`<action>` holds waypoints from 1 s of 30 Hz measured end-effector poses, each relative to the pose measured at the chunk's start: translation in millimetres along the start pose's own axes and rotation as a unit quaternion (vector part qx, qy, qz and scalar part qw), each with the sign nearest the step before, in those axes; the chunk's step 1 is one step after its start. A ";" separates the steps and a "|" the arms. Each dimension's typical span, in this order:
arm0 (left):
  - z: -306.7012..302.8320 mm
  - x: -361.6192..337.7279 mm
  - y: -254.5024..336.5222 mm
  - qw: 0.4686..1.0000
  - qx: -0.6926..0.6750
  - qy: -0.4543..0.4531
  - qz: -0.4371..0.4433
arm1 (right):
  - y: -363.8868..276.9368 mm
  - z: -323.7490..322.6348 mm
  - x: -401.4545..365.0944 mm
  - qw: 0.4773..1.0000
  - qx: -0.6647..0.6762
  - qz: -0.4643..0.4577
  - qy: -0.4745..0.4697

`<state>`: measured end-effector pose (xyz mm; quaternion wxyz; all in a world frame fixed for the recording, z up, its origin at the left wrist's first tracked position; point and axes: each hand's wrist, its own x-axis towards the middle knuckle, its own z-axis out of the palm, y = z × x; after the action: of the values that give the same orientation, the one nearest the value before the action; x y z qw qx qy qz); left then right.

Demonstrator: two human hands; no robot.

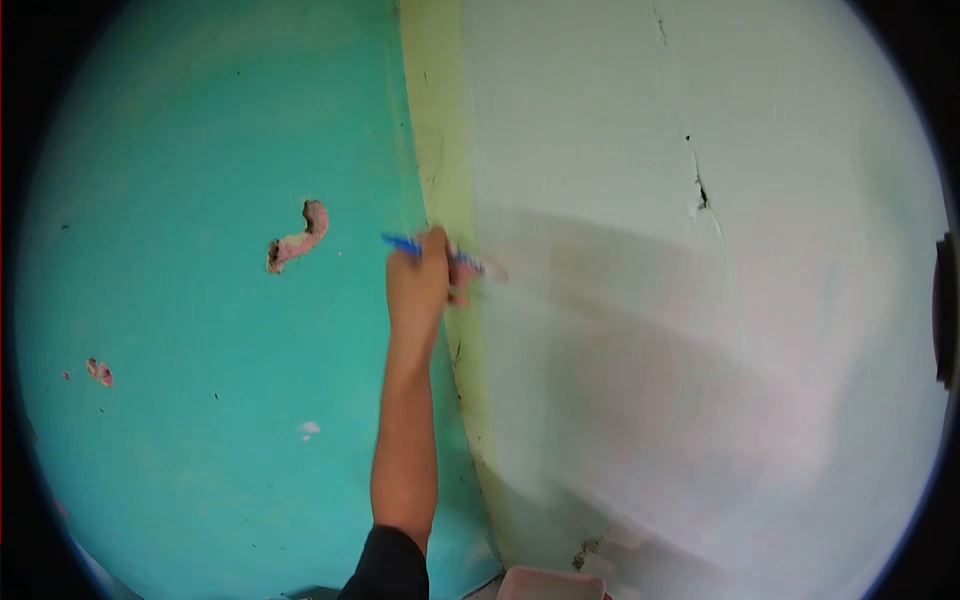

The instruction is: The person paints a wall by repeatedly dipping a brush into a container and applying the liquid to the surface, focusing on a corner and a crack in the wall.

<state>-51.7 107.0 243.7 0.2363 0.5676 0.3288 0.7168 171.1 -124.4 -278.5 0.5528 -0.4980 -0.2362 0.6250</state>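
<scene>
Here's the corner: a turquoise wall [200, 330] spreads wide on one side, a pale wall [620, 130] wide on the other, and a yellow-green strip [440, 120] runs down between them. The left hand [420, 275] is up at that strip, closed firmly around a blue-handled tool [403, 243] (blurred, so its exact kind can't be told). Room stretches either side: the nearest break leftward is a peeled patch [318, 218], well apart from the hand; rightward, the crack [702, 190] sits farther off and higher. Down at the bottom edge, a pink tray [553, 574] pokes in.

Now the tool's line: its long axis lies slantwise across the strip, blue end up-left over turquoise, pale end down-right at the pale wall's border, contact uncertain. The right hand is out of view, its grip impossible to tell.
</scene>
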 end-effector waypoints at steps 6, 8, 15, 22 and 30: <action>30.3 86.7 112.3 0.985 -0.072 -0.001 0.154 | -4.1 8.5 12.1 1.000 -0.009 0.005 -0.015; 37.8 108.7 136.8 0.975 -0.120 -0.010 0.189 | -3.9 9.6 15.7 1.000 -0.009 0.005 -0.017; 52.8 92.6 78.7 0.954 -0.256 0.057 0.146 | -6.3 10.4 19.7 1.000 -0.011 0.011 -0.025; 9.2 -67.0 -130.1 0.938 -0.323 0.100 -0.073 | -7.6 9.7 16.4 0.999 -0.010 0.022 -0.035; -51.0 -197.2 -204.6 0.956 -0.070 0.117 -0.258 | -5.2 4.0 16.9 0.998 -0.015 0.021 -0.055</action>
<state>-60.1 93.8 -44.6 0.4124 0.3579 0.4389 0.7136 171.7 -106.2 -278.7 0.5179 -0.4761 -0.2649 0.6595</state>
